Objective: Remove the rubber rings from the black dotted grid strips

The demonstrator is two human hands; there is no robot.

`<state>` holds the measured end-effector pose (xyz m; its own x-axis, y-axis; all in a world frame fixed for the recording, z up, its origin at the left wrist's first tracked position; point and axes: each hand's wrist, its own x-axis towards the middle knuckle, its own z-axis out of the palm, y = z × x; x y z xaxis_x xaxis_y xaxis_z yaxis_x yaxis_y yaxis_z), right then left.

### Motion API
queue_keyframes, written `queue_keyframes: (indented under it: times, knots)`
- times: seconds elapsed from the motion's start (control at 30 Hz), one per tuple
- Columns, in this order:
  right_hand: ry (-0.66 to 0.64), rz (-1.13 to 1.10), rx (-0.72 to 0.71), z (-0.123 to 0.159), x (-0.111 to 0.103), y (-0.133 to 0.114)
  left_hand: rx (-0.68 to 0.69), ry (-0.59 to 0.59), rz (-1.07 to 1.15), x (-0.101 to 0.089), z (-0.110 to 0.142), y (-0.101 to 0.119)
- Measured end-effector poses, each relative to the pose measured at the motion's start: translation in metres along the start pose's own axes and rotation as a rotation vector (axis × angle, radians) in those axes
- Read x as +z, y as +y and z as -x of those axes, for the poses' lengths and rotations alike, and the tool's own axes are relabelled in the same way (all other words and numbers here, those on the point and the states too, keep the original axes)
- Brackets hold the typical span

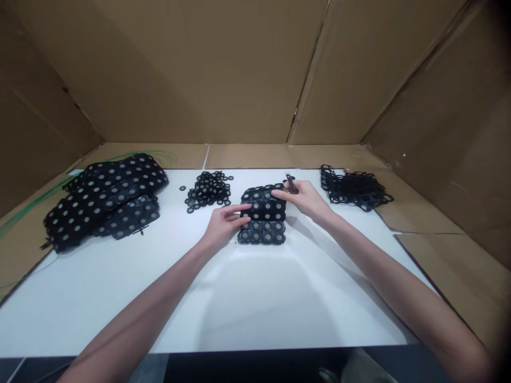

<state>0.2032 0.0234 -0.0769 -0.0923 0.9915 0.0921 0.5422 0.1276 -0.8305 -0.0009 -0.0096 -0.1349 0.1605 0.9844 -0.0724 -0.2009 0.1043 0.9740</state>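
Observation:
A black sheet of joined squares with rows of pale round dots [262,227] stands out in the middle of the white table. My left hand [224,226] pinches its left edge between thumb and fingers. At the sheet's upper right corner, my right hand [305,199] is closed, its thumb lying over the sheet. A slim dark tool [291,184], its kind unclear, sticks up from the right fingers. Behind and left of the sheet lies a pile of small black discs with pale centres [209,189].
Folded black dotted sheets [107,197] are heaped at the left, with green strands [30,207] beside them. A tangle of black rings or links [355,189] lies at the right. Cardboard walls [191,74] enclose the white table [271,298] at the back and sides.

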Motion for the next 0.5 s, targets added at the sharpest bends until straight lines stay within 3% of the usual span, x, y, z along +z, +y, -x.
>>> queue_keyframes:
  times: [0.13, 0.2, 0.27, 0.37, 0.5]
  knots:
    - [0.282, 0.104, -0.091, 0.0, -0.006, -0.003, 0.061, 0.018, -0.086, 0.0, -0.012, 0.0]
    - [0.338, 0.059, -0.169, 0.003, -0.007, -0.008, 0.072, -0.005, -0.135, 0.0, -0.016, 0.002]
    - [0.281, -0.022, -0.263, 0.01, -0.004, -0.014, 0.089, -0.036, -0.173, 0.001, -0.019, 0.003]
    - [0.08, -0.1, -0.385, 0.02, 0.006, -0.021, 0.083, -0.076, -0.211, 0.001, -0.02, 0.003]
    - [-0.098, -0.207, -0.422, 0.026, 0.02, -0.019, 0.063, -0.082, -0.278, -0.001, -0.021, 0.002]
